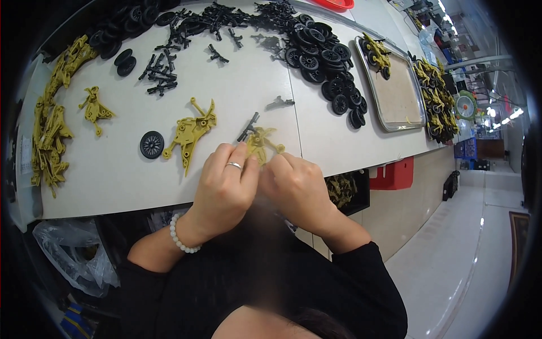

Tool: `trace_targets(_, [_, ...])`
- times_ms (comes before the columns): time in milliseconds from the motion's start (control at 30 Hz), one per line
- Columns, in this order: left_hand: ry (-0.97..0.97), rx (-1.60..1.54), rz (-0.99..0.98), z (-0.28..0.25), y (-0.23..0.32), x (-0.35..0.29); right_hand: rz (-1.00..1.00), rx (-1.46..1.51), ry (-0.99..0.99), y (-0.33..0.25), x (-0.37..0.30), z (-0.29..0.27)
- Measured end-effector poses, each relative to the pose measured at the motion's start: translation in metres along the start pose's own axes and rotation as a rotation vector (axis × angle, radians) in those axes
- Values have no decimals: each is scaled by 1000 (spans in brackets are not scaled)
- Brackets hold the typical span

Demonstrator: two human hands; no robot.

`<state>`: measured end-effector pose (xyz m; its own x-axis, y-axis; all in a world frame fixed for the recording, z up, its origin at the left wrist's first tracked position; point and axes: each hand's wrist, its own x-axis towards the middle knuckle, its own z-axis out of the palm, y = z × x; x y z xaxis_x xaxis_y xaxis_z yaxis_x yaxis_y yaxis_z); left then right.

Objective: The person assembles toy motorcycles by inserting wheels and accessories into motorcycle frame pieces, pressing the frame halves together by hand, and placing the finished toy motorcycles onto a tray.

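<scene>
On the pale surface (113, 183) lie a black wheel (152, 144) and a loose yellow frame (192, 131). Next, the left hand's (226, 178) grip clasps a second yellow frame (259, 142) near the front edge; the right hand (296, 183) curls close beside it, its grip too blurred to tell.

A pale worktop (107, 183) carries heaped yellow frames (51, 135) along its left edge, then a loose frame (95, 110), and nearer, another frame (189, 134) beside a lone wheel (152, 144). Black connectors (209, 20) spread across the far side between wheel piles (324, 53). At right lies a tray (375, 107), with yellow-and-black assemblies (437, 101) massed to its right.
</scene>
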<state>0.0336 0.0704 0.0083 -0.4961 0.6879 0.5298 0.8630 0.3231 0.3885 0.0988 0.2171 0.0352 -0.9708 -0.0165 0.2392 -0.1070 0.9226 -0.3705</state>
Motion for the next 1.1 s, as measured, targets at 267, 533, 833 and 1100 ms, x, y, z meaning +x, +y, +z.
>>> trace_targets(267, [12, -32, -33, -2, -14, 0, 242, 239, 13, 39, 5, -23])
trace_targets(533, [-41, -189, -49, -26, -25, 1, 312, -281, 267, 117, 23, -39])
trace_targets(833, [8, 136, -448, -95, -60, -24, 293, 67, 196, 103, 15, -43])
trace_targets(1100, [-78, -58, -643, -96, -79, -33, -98, 345, -75, 52, 15, -34])
